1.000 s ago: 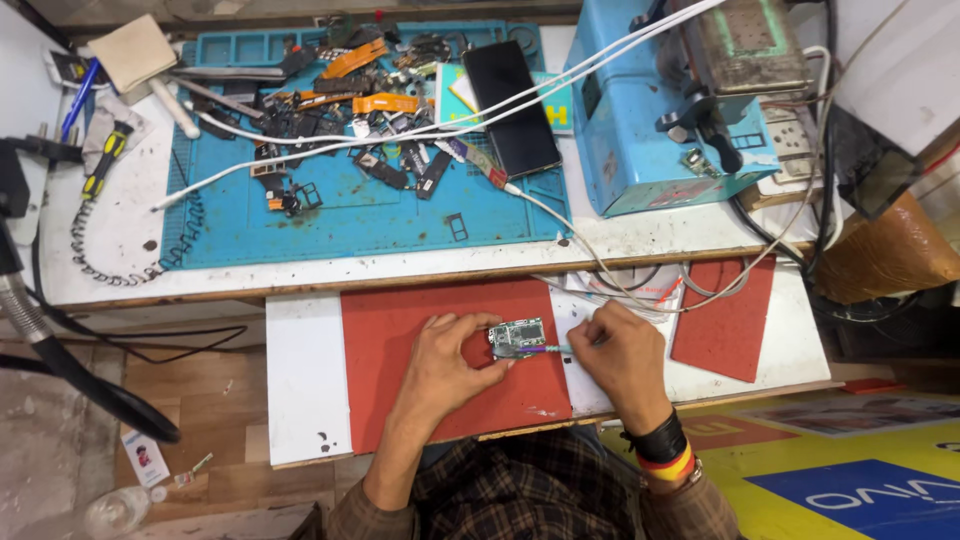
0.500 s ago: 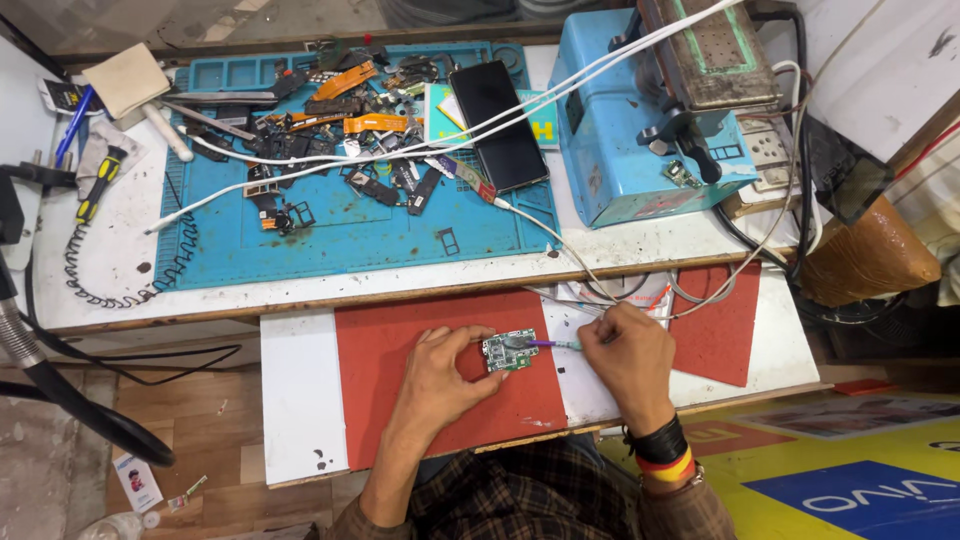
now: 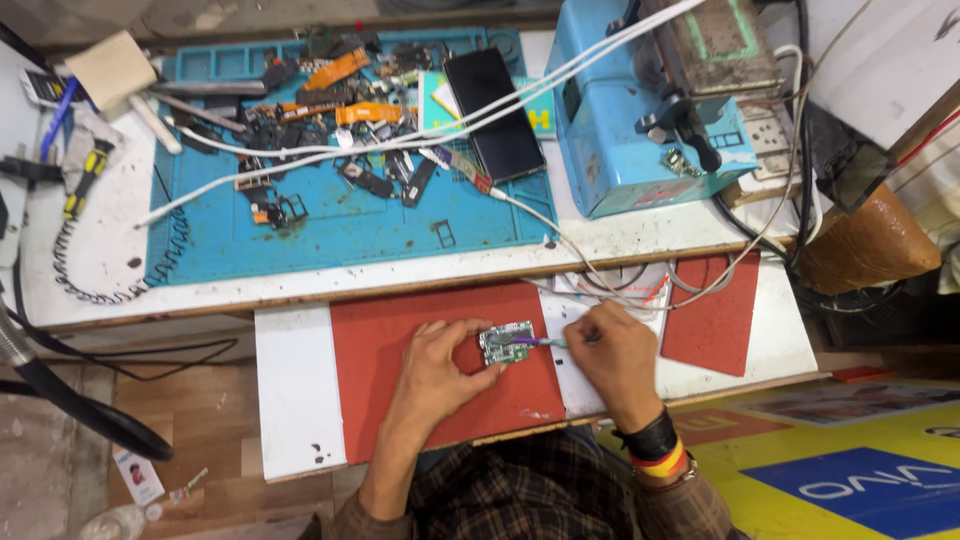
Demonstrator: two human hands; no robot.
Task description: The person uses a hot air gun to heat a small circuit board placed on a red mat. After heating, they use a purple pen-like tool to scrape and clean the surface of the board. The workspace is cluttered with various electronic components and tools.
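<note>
Circuit board (image 3: 506, 343) on mat (image 3: 400, 400), between hands

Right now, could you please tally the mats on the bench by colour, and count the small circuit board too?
Blue mat: 1
Red mats: 2, the large one under the left hand and a small one past the right hand
Green circuit board: 1
Total: 4

Small green rectangular circuit board (image 3: 505, 343): lies flat on the red mat (image 3: 400, 340), at its right edge. Thin purple-handled tool (image 3: 540, 342): roughly horizontal, its tip touching the board's right side.
</note>
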